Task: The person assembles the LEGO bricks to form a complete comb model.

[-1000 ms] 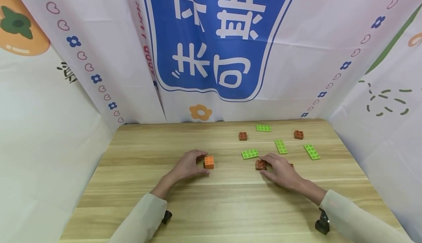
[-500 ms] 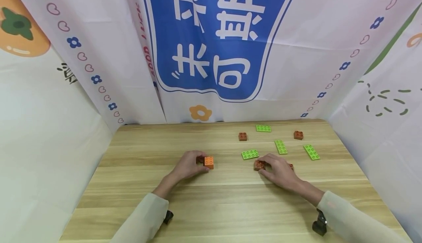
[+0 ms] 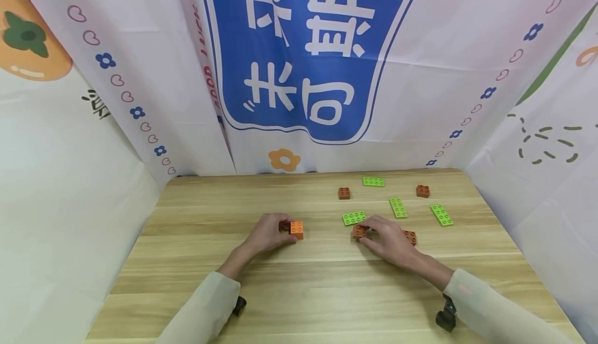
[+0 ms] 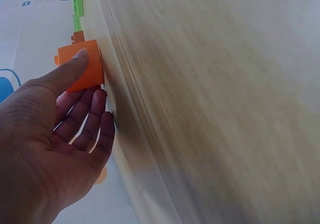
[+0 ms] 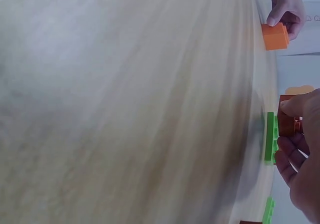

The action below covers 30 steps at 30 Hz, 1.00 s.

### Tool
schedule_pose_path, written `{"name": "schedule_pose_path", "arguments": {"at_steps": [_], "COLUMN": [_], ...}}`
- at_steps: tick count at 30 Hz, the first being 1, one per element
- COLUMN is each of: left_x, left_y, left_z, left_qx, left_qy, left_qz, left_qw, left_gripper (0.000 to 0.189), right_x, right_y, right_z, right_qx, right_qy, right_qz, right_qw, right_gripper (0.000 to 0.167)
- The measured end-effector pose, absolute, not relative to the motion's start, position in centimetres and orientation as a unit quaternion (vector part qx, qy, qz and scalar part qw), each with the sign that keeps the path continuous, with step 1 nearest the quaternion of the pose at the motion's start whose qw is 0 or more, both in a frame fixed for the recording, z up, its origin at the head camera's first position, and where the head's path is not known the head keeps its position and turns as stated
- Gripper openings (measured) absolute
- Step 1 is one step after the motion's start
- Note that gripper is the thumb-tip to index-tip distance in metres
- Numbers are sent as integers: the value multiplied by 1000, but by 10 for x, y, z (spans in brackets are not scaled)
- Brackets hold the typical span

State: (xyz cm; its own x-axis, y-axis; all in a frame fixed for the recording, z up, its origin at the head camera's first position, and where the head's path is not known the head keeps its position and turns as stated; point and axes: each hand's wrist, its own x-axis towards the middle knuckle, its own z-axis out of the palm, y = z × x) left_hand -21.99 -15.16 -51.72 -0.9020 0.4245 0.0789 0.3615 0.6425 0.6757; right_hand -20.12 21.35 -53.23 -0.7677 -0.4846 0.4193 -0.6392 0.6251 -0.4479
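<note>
An orange two-by-two toy building block [image 3: 296, 230] is pinched between the thumb and fingers of my left hand [image 3: 268, 235], left of the table's middle. In the left wrist view the thumb lies along the side of the orange block [image 4: 89, 72]. My right hand [image 3: 390, 241] pinches a brown block [image 3: 358, 231] by its sides, just in front of a green flat plate [image 3: 354, 218]. The right wrist view shows this brown block [image 5: 286, 115] slightly raised from the tabletop. Another brown block [image 3: 410, 236] lies behind the right hand, partly hidden.
Toward the back right of the wooden table [image 3: 299, 292] lie two more brown blocks, one farther left [image 3: 344, 193] and one farther right [image 3: 422, 191]. Around them are more green plates, including the backmost plate [image 3: 373, 181]. A printed cloth [image 3: 397, 141] hangs behind.
My right hand has moved left with the brown block, uncovering more of the other brown block behind it. The left fingers have closed in on the orange block, which stays almost in place.
</note>
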Motion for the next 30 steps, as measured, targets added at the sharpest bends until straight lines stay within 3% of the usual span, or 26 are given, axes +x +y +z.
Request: {"name": "schedule_pose_path", "arguments": {"at_steps": [17,30], "left_x": [-222,-222], "left_y": [-151,-152], "left_z": [-517,-516], "left_qx": [205,208], "left_qy": [909,906], "left_qz": [358,364], "left_qw": [56,56], "left_gripper": [29,32], "right_x": [-209,-216], "right_y": [182,155], "right_z": [-522,-519], "right_qx": [351,360], "right_qy": [-859,-849], "right_qz": [337,361], "right_qw": [158,142], "right_gripper": [42,41]}}
